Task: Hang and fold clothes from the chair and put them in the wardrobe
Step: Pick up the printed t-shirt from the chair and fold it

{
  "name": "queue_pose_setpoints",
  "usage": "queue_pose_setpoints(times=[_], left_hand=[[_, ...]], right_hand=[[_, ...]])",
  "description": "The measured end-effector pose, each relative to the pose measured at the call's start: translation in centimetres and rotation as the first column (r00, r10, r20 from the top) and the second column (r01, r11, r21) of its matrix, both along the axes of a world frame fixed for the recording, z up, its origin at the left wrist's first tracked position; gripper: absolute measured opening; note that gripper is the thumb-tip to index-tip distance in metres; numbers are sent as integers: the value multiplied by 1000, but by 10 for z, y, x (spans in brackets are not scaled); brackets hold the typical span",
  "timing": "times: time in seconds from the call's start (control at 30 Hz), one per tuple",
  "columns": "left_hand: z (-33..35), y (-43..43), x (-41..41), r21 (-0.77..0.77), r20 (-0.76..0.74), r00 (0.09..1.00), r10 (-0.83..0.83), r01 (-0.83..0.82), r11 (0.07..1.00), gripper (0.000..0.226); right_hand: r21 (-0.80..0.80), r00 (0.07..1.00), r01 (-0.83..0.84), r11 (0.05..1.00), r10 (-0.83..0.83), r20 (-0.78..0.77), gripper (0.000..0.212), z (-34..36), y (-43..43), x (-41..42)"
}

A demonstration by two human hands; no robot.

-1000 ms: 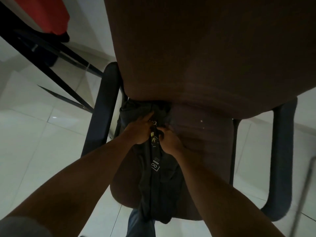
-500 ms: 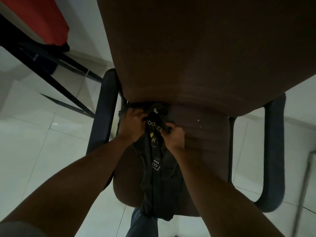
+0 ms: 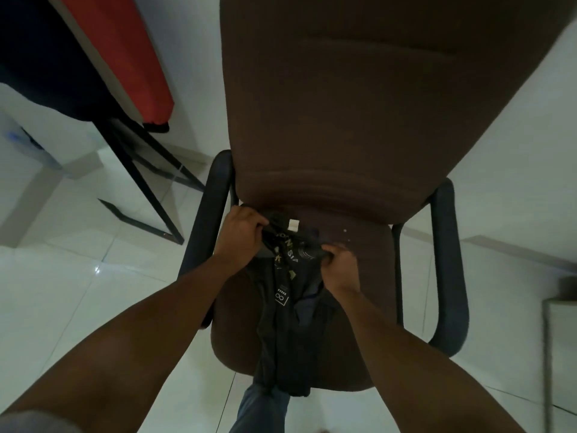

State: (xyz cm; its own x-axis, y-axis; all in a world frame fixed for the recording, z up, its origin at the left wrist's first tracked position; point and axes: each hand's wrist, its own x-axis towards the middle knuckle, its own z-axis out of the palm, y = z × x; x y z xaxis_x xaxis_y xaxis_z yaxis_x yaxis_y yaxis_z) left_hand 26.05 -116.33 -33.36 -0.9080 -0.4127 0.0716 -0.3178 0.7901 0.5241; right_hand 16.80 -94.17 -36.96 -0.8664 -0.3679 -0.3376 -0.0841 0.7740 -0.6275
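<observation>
A dark grey T-shirt [image 3: 287, 326] with pale printed letters lies bunched lengthwise on the seat of a brown office chair [image 3: 359, 270]. Its lower end hangs over the seat's front edge. A white neck label [image 3: 293, 225] shows at its top. My left hand [image 3: 242, 231] grips the shirt's top left, close to the backrest. My right hand [image 3: 338, 260] grips the top right, a little lower. The cloth is stretched between both hands.
The chair's tall brown backrest [image 3: 359, 104] fills the upper middle, with black armrests on the left [image 3: 209, 226] and right [image 3: 449, 270]. A black-legged table with a red cover [image 3: 125, 57] stands at upper left. White tiled floor [image 3: 62, 292] surrounds the chair. A blue-grey trouser leg [image 3: 259, 410] shows below.
My two hands have drawn apart, spreading the shirt's top edge wider so the white label and more lettering show. My view has pulled back and up from the chair.
</observation>
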Motion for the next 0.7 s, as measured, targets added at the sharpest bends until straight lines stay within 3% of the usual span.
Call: queue_pose_setpoints(times=[0.23, 0.4, 0.53, 0.7], left_hand=[[85, 41, 38, -108, -168, 986, 7, -26, 994, 16], [175, 88, 72, 44, -301, 953, 37, -25, 999, 17], [260, 120, 97, 3, -477, 879, 7, -6, 1000, 29], [368, 151, 115, -40, -694, 720, -14, -20, 999, 31]], right_hand=[[-338, 957, 85, 937, -171, -234, 11, 97, 71, 18], [-350, 934, -46, 935, -84, -348, 14, 188, 123, 32], [-373, 903, -149, 916, -27, -428, 18, 275, 161, 44], [-454, 885, -344, 822, 124, -448, 38, 384, 198, 66]])
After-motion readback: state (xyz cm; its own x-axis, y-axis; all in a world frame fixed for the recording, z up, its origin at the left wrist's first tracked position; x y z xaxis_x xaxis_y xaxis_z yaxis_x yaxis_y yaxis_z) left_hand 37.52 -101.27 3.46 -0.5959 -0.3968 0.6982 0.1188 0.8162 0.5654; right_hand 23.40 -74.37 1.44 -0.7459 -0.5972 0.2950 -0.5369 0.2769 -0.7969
